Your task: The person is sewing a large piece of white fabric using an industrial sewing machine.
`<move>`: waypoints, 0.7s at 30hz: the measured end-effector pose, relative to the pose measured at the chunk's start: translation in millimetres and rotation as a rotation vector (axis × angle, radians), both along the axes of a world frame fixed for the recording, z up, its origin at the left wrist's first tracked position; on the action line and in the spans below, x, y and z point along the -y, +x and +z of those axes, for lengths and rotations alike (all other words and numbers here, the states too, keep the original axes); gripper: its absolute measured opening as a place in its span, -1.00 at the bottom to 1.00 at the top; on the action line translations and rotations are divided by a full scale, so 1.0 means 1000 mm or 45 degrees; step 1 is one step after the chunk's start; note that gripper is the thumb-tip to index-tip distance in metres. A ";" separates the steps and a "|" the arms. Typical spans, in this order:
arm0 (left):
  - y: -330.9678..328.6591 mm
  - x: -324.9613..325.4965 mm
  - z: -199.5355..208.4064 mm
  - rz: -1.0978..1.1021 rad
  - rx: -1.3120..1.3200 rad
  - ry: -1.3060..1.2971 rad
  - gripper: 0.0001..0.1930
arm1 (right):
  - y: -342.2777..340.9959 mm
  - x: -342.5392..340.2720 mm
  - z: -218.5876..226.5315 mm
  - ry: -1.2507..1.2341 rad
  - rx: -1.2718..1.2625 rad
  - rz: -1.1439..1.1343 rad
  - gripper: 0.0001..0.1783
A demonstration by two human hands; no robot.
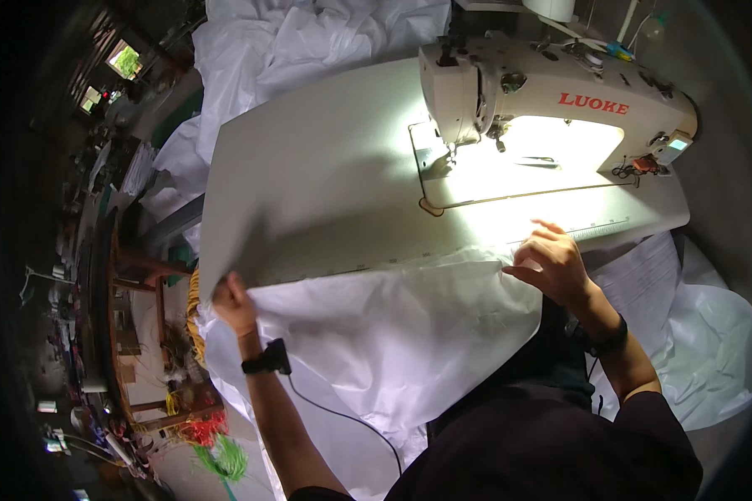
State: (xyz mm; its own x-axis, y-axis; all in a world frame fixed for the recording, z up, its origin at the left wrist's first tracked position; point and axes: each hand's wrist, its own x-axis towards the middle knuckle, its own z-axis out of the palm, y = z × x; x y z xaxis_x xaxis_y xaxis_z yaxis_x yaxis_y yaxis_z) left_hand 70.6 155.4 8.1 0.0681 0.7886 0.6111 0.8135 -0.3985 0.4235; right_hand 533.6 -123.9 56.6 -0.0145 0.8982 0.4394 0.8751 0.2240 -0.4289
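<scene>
A white, slightly shiny fabric sheet hangs over the near edge of the sewing table and down in front of me. Its upper edge runs nearly straight between my two hands. My left hand, a little blurred, is closed on the sheet's left end at the table's near left corner. At the right end, my right hand has thumb and a finger close together at the fabric, while other fingers stretch out over the table. An industrial sewing machine stands beyond my right hand, its lamp lighting the needle area.
The pale table top has a ruler strip along its near edge. Tweezers lie under the machine arm. More white fabric is heaped behind the table and at the right. A wooden frame and green strands are at left.
</scene>
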 end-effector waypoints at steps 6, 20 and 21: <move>-0.042 0.011 0.112 -0.145 -0.190 0.575 -0.58 | 0.016 0.041 0.039 -0.058 -0.475 -0.066 -0.75; 0.002 -0.057 0.095 -0.240 -0.573 0.581 -0.67 | 0.030 0.025 0.023 -0.411 -0.904 -0.469 -0.59; -0.003 -0.067 0.091 -0.255 -0.599 0.550 -0.67 | 0.041 0.026 0.011 -0.395 -0.879 -0.475 -0.58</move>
